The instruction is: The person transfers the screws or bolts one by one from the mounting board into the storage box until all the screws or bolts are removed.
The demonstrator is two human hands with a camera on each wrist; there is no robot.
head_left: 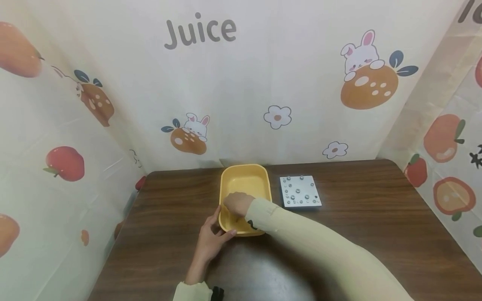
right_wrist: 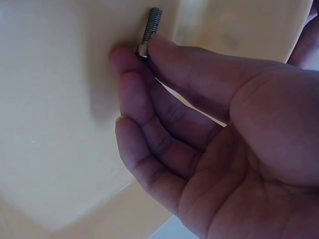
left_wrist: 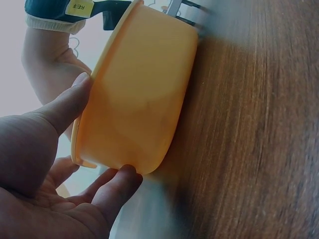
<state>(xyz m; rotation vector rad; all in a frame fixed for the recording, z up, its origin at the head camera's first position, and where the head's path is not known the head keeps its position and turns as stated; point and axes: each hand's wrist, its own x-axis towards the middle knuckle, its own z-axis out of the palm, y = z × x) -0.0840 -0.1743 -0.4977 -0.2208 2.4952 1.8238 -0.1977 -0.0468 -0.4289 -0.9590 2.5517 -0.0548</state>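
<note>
A yellow plastic bin [head_left: 244, 170] stands near the back of the table. My left hand [head_left: 211, 238] holds its near left corner, thumb on the front rim and fingers along the left side; the left wrist view shows the fingertips against the bin's outer wall [left_wrist: 134, 89]. Inside the bin, my right hand [head_left: 238, 203] reaches down from the right. Between its thumb and index finger it pinches a small threaded metal screw [right_wrist: 152, 25], the thread pointing away from the palm. The screw's head is partly covered by the fingertips, and the screw cannot be made out in the head view.
Right of the bin lies a silver metal block [head_left: 300, 191] with several screws and holes on its top. The dark wood table [head_left: 361, 200] meets a curtain [head_left: 241, 83] printed with fruit and rabbits at the back. The right sleeve [head_left: 320, 238] crosses the table's front right.
</note>
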